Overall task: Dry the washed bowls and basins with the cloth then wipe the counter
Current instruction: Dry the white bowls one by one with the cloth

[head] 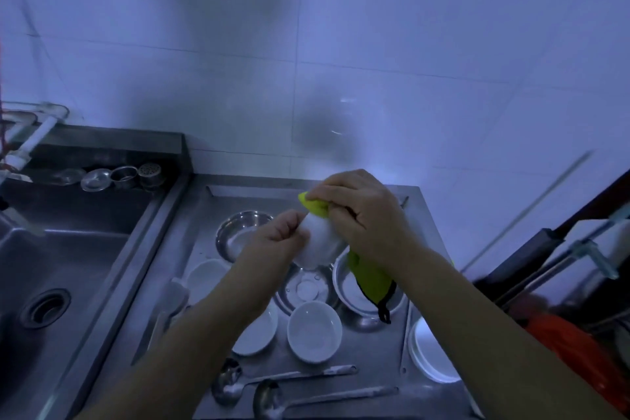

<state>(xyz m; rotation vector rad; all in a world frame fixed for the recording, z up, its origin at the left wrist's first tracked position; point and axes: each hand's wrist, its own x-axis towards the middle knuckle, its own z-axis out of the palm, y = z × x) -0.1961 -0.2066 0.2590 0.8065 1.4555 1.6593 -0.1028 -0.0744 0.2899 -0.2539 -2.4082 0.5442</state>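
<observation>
My left hand grips a white bowl by its rim, held tilted above the steel counter. My right hand holds a yellow-green cloth against the bowl; the cloth's tail hangs down past my wrist. Below lie steel basins, a steel lid or plate, and white bowls. Part of the held bowl is hidden by my hands.
A deep steel sink with a drain is at the left, small steel cups on its back ledge. Two ladles lie at the counter's front. White plates sit at the right edge, beside a rack and orange item.
</observation>
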